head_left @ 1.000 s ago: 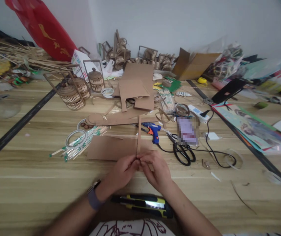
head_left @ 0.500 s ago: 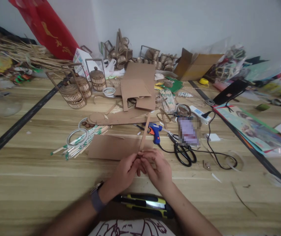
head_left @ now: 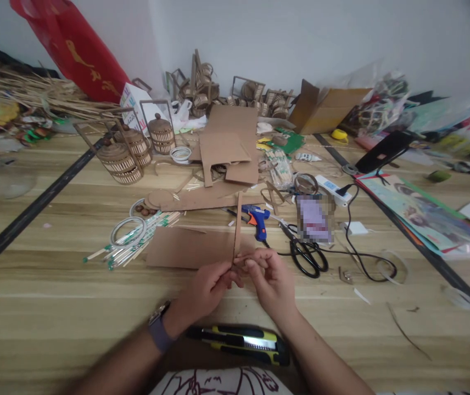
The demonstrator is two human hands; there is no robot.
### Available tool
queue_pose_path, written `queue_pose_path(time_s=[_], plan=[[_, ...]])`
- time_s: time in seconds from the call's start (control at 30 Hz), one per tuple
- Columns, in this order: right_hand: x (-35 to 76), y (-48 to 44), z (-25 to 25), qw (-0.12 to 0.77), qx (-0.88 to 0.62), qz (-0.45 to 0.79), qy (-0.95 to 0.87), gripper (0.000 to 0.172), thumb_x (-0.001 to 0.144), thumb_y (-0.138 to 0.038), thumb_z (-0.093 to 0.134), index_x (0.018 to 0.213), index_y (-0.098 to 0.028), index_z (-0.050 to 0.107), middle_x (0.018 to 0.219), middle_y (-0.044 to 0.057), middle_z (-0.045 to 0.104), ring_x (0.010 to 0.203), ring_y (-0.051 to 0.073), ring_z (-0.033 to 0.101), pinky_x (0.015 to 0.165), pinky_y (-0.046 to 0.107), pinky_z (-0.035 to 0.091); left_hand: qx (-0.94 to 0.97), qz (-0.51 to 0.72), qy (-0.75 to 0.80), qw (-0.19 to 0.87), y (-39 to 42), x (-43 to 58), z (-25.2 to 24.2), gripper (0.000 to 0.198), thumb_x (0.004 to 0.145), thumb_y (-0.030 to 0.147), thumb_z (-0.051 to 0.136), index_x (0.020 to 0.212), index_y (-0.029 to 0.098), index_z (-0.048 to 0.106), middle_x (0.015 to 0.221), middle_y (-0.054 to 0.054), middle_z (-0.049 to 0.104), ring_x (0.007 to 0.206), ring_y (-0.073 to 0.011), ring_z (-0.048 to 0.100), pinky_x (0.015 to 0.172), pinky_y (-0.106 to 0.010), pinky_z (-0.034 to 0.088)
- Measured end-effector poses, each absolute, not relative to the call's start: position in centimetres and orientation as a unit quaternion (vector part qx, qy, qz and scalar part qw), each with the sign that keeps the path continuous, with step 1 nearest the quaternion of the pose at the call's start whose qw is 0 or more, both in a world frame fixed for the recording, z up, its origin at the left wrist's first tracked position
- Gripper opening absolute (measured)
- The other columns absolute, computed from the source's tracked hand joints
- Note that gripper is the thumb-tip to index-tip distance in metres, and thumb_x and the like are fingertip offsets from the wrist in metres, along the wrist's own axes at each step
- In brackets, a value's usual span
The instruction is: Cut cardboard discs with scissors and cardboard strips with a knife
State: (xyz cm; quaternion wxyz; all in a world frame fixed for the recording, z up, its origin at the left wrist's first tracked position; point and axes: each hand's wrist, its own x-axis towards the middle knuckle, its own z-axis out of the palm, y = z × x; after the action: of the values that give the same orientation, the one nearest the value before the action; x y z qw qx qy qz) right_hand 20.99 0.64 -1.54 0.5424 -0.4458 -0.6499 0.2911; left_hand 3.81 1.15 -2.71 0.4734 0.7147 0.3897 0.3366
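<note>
A narrow cardboard strip (head_left: 238,222) stands up from between my hands, its lower end hidden by my fingers. My left hand (head_left: 212,286) is closed in a pinch at the strip's lower end. Opposite it, my right hand (head_left: 274,280) pinches the same end, thumb against fingers. Behind the hands lies a flat cardboard sheet (head_left: 189,247). A blue glue gun (head_left: 260,218) rests to the right of the strip, with black-handled scissors (head_left: 307,255) beyond it. Close to my body lies a yellow and black utility knife (head_left: 243,341).
Bundled sticks (head_left: 136,241) and white rings (head_left: 128,231) lie at left, below small lidded baskets (head_left: 119,162). Cardboard pieces (head_left: 230,123) are stacked at the back. A power strip (head_left: 333,189) and its black cable (head_left: 352,241) occupy the right, near a cardboard box (head_left: 328,112).
The strip has swung from a rightward lean to nearly upright. My right hand has shifted slightly right, widening the gap between my hands.
</note>
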Motion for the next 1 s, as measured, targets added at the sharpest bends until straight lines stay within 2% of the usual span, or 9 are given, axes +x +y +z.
queue_pose_path(time_s=[0.13,0.27,0.43,0.6,0.83,1.0], plan=[[20.96,0.87,-1.22,0.51,-0.397,0.164,-0.746,0.011,0.096,-0.016,0.057,0.097,-0.027,0.061,0.091,0.004,0.078,0.086,0.022,0.074,0.08,0.04,0.058,0.671,0.355,0.406,0.509,1.09,4.03,-2.7,0.044,0.101,0.054,0.039,0.084,0.018,0.059,0.076,-0.002,0.064,0.07,-0.0167,0.059,0.065,-0.026,0.044],[20.88,1.14,-1.16,0.493,-0.36,0.108,-0.785,0.018,0.094,-0.014,0.061,0.105,-0.027,0.061,0.098,0.005,0.078,0.092,0.024,0.073,0.082,0.041,0.056,0.652,0.351,0.417,0.527,1.14,4.13,-2.56,0.046,0.101,0.054,0.036,0.083,0.018,0.059,0.071,-0.001,0.062,0.066,-0.016,0.058,0.064,-0.026,0.043],[20.96,1.26,-1.27,0.481,-0.385,0.117,-0.779,0.018,0.094,-0.012,0.059,0.101,-0.027,0.066,0.1,0.005,0.078,0.093,0.023,0.072,0.082,0.04,0.056,0.681,0.344,0.427,0.485,1.0,4.15,-2.34,0.045,0.102,0.05,0.034,0.077,0.02,0.055,0.07,-0.002,0.065,0.065,-0.0162,0.059,0.065,-0.026,0.044],[21.11,0.97,-1.17,0.5,-0.414,0.163,-0.743,0.015,0.097,-0.016,0.056,0.099,-0.027,0.067,0.094,0.005,0.078,0.086,0.022,0.072,0.081,0.04,0.056,0.703,0.352,0.397,0.474,0.89,4.03,-2.19,0.045,0.104,0.048,0.033,0.084,0.02,0.061,0.075,-0.004,0.07,0.069,-0.0173,0.063,0.07,-0.027,0.048],[21.17,0.72,-1.09,0.518,-0.454,0.23,-0.688,0.013,0.101,-0.027,0.054,0.095,-0.026,0.066,0.087,0.003,0.077,0.076,0.019,0.072,0.065,0.03,0.058,0.721,0.342,0.367,0.479,1.3,3.67,-2.89,0.049,0.104,0.049,0.034,0.088,0.017,0.068,0.079,-0.006,0.07,0.072,-0.0177,0.064,0.072,-0.027,0.047],[21.13,0.96,-1.03,0.5,-0.396,0.141,-0.757,0.013,0.099,-0.018,0.055,0.1,-0.027,0.065,0.091,0.004,0.077,0.083,0.022,0.072,0.076,0.037,0.057,0.681,0.358,0.38,0.513,1.24,3.92,-2.73,0.045,0.102,0.053,0.04,0.092,0.017,0.064,0.083,-0.004,0.068,0.075,-0.0176,0.062,0.07,-0.026,0.046]])
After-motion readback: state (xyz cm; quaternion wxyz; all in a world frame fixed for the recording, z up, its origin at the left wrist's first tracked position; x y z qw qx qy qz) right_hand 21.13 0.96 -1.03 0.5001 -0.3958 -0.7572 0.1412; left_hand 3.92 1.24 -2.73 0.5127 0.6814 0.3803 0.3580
